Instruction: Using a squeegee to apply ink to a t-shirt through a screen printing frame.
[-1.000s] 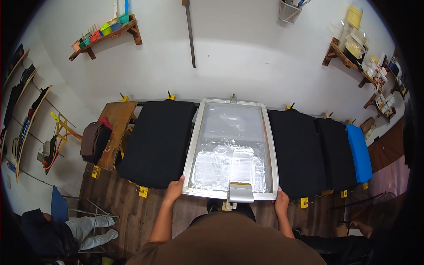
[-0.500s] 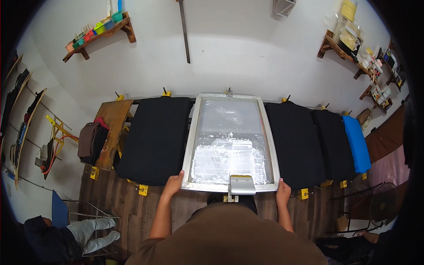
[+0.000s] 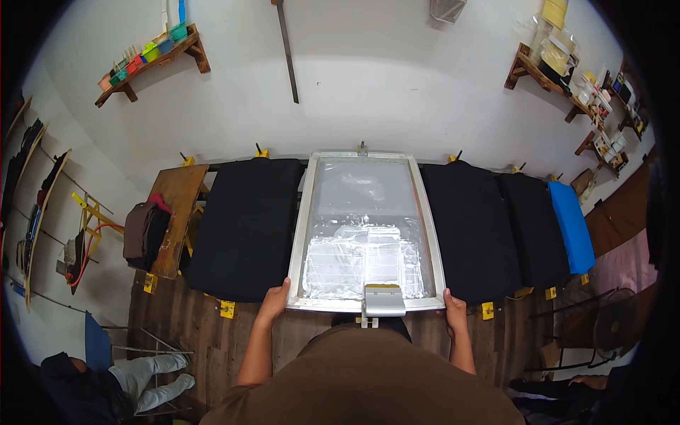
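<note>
Screen-printing frame [image 3: 361,188] sits straight ahead of the person, between two black cloth-covered boards [image 3: 248,227], with white ink [image 3: 340,265] smeared over the nearer half of its mesh; a silver squeegee [image 3: 384,303] with a yellow strip lies across its near rail. Both forearms [image 3: 256,354] rise from the lower edge, set apart on either side of the brown shirt [image 3: 350,375]; the left hand [image 3: 273,303] grips the near left corner, thumb along the outer edge; the right hand [image 3: 455,312] grips the near right corner, thumb pointing forward; the remaining fingers of each are largely hidden. Compared with a second ago, both hands keep these corners and the squeegee stays on the rail; the whole scene, frame included, appears slightly farther left in view.
</note>
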### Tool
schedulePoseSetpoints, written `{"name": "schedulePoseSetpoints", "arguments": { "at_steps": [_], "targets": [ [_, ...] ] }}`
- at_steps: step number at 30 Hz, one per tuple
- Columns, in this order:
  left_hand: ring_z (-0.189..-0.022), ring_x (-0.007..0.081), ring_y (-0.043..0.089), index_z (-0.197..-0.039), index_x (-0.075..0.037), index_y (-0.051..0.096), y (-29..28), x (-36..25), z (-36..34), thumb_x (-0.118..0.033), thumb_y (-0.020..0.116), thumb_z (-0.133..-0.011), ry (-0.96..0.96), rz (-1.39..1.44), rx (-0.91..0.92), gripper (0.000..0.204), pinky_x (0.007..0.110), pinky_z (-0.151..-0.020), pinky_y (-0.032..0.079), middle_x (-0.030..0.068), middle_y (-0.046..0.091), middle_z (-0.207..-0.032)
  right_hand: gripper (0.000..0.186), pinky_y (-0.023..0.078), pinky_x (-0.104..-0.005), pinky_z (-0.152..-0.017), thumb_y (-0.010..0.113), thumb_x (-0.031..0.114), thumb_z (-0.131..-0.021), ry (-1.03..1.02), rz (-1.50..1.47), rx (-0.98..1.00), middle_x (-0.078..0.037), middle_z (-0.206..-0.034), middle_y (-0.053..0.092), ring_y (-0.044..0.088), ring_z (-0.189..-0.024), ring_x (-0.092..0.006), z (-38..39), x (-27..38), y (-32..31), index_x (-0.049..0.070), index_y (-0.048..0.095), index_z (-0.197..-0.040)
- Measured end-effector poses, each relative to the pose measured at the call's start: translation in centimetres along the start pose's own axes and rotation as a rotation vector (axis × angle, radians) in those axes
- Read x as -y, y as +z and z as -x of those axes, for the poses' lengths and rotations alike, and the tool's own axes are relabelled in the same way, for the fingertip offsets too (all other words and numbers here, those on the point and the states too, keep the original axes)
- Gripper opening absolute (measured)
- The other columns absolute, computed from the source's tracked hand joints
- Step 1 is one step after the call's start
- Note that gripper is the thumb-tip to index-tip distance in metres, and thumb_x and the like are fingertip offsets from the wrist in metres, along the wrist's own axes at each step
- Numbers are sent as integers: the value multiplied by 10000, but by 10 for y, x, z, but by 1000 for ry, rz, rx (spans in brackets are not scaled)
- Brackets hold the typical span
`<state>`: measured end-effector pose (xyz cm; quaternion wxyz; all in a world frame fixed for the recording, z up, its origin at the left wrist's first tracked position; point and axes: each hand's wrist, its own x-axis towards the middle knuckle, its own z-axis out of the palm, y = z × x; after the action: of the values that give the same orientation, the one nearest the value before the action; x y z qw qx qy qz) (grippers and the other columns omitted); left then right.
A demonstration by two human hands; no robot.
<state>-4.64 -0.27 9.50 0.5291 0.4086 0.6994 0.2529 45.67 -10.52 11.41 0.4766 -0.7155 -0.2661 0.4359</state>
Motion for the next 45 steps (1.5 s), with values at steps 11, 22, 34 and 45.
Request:
{"name": "schedulePoseSetpoints", "arguments": {
  "at_steps": [11,22,34,45],
  "targets": [
    [-560,143,498,-833,64,700,13,6,3,-593,510,-1003,28,47,-88,705,333,-497,382,63,618,-701,387,419,-211,-511,674,409,-977,61,-247,-90,10,-781,701,553,-583,-54,-1,-9,12,34,767,-950],
    [-649,128,524,-802,93,688,14,10,1,-556,455,-1043,187,-77,-89,730,354,-607,447,75,623,-675,347,420,-210,-512,679,378,-973,61,-228,-66,14,-752,693,590,-608,-53,-7,-8,3,48,767,-911],
    [-630,105,497,-700,69,648,20,47,-20,-496,502,-1044,211,-29,-114,677,349,-618,450,60,569,-589,314,368,-204,-451,704,373,-945,94,-162,-58,35,-697,671,551,-538,-42,-17,-11,3,84,747,-829],
    [-670,104,534,-896,28,733,17,44,-17,-531,520,-1028,38,12,-89,612,304,-623,439,12,648,-754,283,298,-235,-417,641,363,-960,119,-168,-26,68,-624,550,472,-494,-60,-21,-2,14,95,699,-894]
  ]
}}
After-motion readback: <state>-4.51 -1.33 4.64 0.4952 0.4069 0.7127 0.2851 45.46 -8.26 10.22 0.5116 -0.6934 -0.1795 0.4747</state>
